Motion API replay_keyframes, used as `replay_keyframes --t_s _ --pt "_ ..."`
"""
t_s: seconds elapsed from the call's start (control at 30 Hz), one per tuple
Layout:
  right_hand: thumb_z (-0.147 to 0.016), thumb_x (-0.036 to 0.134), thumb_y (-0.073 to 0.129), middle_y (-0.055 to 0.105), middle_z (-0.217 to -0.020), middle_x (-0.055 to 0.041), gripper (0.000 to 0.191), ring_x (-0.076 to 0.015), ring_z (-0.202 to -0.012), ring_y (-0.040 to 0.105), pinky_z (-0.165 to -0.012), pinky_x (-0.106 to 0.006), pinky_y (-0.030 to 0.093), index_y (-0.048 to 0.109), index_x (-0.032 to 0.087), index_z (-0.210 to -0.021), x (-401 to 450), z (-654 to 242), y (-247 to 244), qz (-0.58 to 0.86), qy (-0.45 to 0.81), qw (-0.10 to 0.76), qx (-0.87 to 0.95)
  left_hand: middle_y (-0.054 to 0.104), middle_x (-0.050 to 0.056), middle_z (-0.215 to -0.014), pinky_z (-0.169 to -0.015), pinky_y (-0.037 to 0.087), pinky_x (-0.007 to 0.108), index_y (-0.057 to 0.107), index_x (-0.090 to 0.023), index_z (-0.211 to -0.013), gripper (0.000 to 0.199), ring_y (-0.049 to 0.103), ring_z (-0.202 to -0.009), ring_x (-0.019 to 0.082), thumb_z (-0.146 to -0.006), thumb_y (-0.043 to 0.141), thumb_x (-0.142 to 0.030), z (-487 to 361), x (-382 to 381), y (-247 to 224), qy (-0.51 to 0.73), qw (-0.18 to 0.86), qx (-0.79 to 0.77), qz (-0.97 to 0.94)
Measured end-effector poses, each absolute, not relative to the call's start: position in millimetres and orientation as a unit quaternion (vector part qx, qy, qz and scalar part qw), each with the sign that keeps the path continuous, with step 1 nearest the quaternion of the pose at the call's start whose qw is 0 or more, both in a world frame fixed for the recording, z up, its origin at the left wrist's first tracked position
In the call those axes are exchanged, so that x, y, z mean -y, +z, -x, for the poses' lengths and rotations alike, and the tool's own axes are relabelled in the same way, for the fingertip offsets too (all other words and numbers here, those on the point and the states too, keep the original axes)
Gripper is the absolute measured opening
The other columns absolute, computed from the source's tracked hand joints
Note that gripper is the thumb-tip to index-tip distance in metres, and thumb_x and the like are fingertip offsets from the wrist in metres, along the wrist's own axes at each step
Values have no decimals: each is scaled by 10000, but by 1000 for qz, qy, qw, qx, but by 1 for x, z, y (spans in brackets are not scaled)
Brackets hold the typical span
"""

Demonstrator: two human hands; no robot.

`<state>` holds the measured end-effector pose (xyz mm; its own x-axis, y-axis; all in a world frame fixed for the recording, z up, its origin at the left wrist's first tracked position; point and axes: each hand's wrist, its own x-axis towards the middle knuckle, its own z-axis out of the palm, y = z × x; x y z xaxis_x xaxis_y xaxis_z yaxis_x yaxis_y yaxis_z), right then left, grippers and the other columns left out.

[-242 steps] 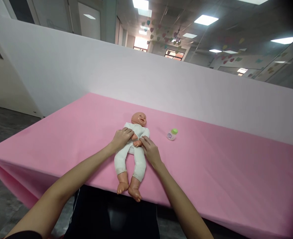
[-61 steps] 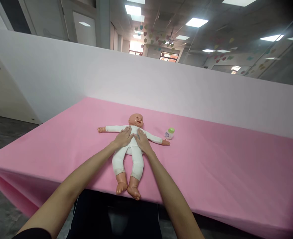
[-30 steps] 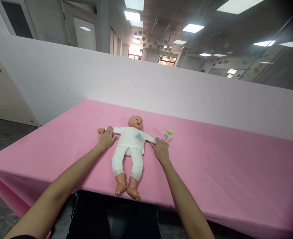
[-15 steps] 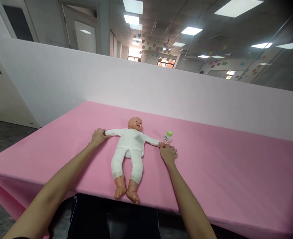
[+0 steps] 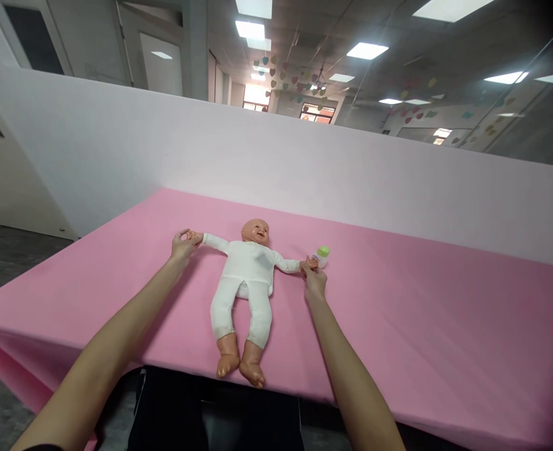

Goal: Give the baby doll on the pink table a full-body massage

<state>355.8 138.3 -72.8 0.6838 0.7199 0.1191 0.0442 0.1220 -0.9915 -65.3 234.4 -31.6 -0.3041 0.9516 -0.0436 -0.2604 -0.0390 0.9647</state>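
Observation:
A baby doll (image 5: 249, 263) in a white top and trousers lies on its back on a pink-covered table (image 5: 398, 313), its arms spread and its bare feet near the front edge. My left hand (image 5: 183, 245) is closed on the doll's hand at the left. On the other side, my right hand (image 5: 314, 279) grips the doll's other hand. Just behind my right hand stands a small clear bottle (image 5: 322, 255) with a green lid, its lower part partly hidden by the doll's hand.
A white partition (image 5: 304, 169) runs along the table's back edge. At the far left is a door (image 5: 4, 169) with a metal handle. My dark-clothed legs are below the front edge.
Both doll hands have been raised a little and now show between my fingers. My hands have turned and closed round them; the doll's body stays in place.

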Motion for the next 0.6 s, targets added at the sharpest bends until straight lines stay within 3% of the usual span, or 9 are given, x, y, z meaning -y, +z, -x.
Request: replay_keyframes --t_s 0.17,0.37,0.6 --pt "-656 506 813 702 -1234 -141 605 -278 -1178 656 -1004 -387 553 736 109 -1105 -149 -351 -43 579 255 701 330 750 95 -1027 -1024 598 386 726 -163 -954 148 714 -1111 234 -836 816 -162 37 -251 -27 684 498 -450 -284" --pt "-699 501 863 749 -1137 -100 492 -258 -1121 668 -1029 -376 520 789 131 -1016 -193 -353 8 540 276 653 454 759 99 -1008 -972 583 369 759 -129 -937 225 717 -1031 228 -790 872 -257 -4 -294 -3 648 525 -394 -385" --pt "-784 302 878 759 -848 -91 263 -194 -873 704 -807 -281 573 754 77 -840 -254 -338 5 612 356 590 387 670 52 -665 -777 597 322 630 -145 -628 307 695 -734 186 -716 911 -233 -41 -341 -3 538 512 -535 -403"
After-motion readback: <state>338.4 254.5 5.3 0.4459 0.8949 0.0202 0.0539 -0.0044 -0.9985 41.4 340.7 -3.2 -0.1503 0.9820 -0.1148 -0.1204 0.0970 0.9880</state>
